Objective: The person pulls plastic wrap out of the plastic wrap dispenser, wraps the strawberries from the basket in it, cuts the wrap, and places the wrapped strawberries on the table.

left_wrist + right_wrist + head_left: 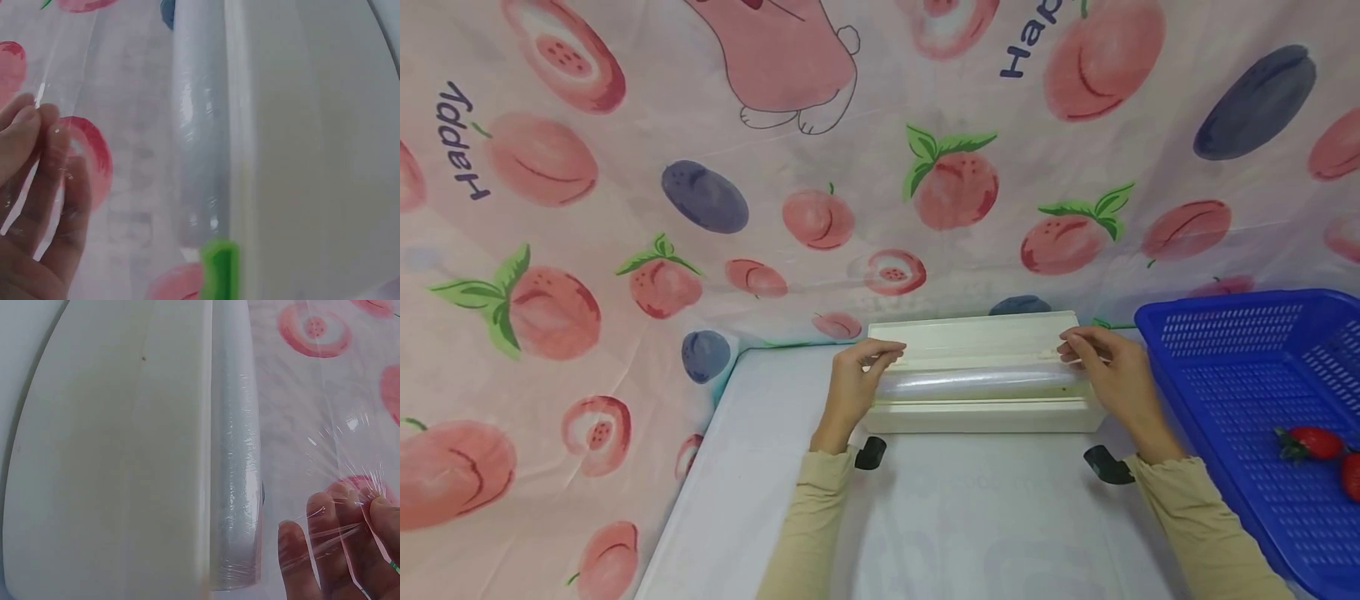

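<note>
A cream cling film dispenser [985, 419] lies across the white table with its lid [970, 336] raised at the back. Inside it is a shiny roll of cling film [973, 382]. Above the roll's left end, my left hand [852, 383] pinches the film between thumb and fingers. My right hand [1116, 377] pinches the film above the other end. In the right wrist view, the clear film [350, 440] is stretched and creased towards the fingertips. A green piece [219, 269] shows at one roll end in the left wrist view.
On the right stands a blue plastic basket [1240, 467] with red strawberries [1313, 442] in it. Behind the white table [985, 533] hangs a fruit-patterned cloth [850, 167]. Black wrist-worn pieces [871, 453] jut inward near both cuffs.
</note>
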### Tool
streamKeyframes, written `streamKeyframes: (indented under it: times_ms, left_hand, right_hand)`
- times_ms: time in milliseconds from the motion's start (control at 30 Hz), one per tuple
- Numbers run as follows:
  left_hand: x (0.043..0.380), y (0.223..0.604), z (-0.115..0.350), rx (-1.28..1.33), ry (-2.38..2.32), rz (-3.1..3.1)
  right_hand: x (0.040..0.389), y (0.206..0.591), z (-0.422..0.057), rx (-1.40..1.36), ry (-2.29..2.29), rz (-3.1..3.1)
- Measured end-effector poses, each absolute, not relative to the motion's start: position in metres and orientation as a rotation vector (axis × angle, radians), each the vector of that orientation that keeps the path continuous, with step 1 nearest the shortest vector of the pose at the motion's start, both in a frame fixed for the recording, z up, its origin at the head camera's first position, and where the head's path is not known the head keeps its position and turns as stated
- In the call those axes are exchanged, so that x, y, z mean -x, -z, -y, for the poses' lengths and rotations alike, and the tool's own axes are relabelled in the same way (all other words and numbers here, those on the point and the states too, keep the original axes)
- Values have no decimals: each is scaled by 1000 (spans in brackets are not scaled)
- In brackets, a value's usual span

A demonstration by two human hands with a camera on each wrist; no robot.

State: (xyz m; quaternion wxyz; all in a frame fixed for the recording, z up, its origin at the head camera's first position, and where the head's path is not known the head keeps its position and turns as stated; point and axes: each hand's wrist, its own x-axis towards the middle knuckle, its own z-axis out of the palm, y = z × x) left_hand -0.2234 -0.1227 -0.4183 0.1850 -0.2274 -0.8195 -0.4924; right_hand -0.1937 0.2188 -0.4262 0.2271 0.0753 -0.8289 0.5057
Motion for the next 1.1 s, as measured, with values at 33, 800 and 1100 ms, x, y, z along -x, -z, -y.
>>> streamKeyframes:
  times_ms: [33, 800, 1100]
  left_hand:
    - [222, 417, 124, 647, 1388, 2336]
    - [217, 408, 136, 648, 978, 2603]
    - [218, 398, 132, 662, 1049, 2508]
  right_hand:
    - [194, 426, -219, -207, -1386, 2291]
    - [192, 425, -217, -243, -1393, 2317]
    - [193, 420, -221, -258, -1393, 2305]
